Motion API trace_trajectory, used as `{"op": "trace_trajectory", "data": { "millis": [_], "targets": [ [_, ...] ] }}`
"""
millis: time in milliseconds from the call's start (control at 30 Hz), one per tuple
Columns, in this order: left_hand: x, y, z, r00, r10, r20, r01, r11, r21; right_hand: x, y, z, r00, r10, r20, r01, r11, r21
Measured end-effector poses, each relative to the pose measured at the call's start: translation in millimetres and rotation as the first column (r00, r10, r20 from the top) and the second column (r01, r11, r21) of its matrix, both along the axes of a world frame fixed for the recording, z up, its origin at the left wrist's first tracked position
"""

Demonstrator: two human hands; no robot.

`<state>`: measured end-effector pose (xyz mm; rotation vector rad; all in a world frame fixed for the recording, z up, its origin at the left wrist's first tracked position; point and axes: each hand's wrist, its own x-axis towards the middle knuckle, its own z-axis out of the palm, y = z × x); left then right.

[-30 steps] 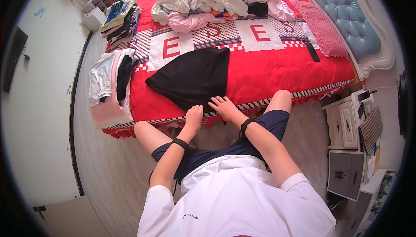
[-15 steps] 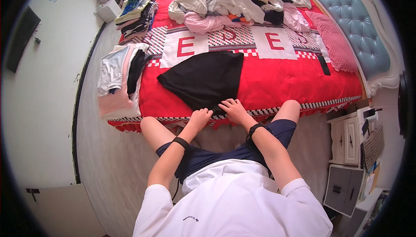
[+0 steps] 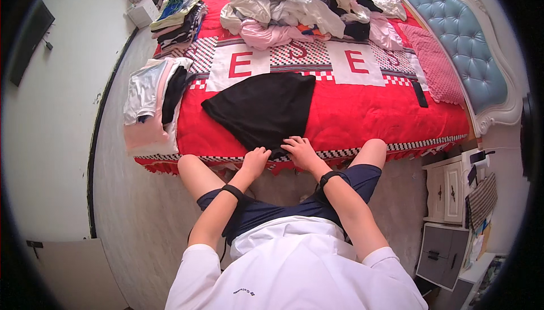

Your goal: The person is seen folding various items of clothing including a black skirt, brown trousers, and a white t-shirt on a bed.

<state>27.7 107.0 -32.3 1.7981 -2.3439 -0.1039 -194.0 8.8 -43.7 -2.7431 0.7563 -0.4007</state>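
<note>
Little has moved since half a second ago: the whole scene sits slightly lower in view, while the soft black cloth garment point(image 3: 266, 106), roughly fan-shaped, and both hands keep nearly the same places relative to the red, letter-patterned bedspread point(image 3: 351, 114).

The garment lies spread on the near part of the bed, its wide end pointing away and its narrower end at the black-and-white checked edge, close to the person's knees. At that narrow end the left hand point(image 3: 255, 161) has its fingers curled in at the border of the cloth, and the right hand point(image 3: 301, 153) rests just beside it with fingers spread over the fabric. The two hands are near each other but apart, with a little dark cloth showing between them; whether either is clamped on it cannot be told, since the fingertips and thumbs are partly hidden.

The step in hand appears to be working the garment's near end. The next move seems to call for a sure pinch by both hands and even tension.

To the left lies a low stack of folded white, pink and black clothes point(image 3: 150, 97); beyond the garment sits a tangled heap of mostly white and pink clothes point(image 3: 300, 15).
</note>
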Motion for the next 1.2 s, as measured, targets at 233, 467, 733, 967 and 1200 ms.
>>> {"op": "trace_trajectory", "data": {
  "millis": [233,467,733,967,1200],
  "targets": [
    [-4.6,-0.3,-0.8,0.997,0.049,-0.052,-0.05,0.999,-0.009,0.7,0.8,0.4,0.998,-0.052,0.037,0.05,0.996,0.067],
    [-6.3,-1.5,-2.1,0.997,0.055,-0.057,-0.055,0.998,0.003,0.0,2.2,-4.5,0.997,-0.057,0.055,0.053,0.995,0.081],
    [-11.7,3.1,-1.4,0.99,-0.012,0.137,0.012,1.0,-0.003,2.4,4.0,-1.1,0.994,-0.071,0.081,0.064,0.993,0.094],
    [-15.0,0.1,-0.9,0.974,-0.058,0.217,0.059,0.998,0.004,3.4,2.9,-2.5,0.99,-0.098,0.099,0.086,0.99,0.112],
    [-15.2,-1.8,-0.9,0.979,-0.042,0.202,0.044,0.999,-0.001,5.0,2.9,-3.7,0.99,-0.113,0.085,0.104,0.989,0.103]
  ]
}}
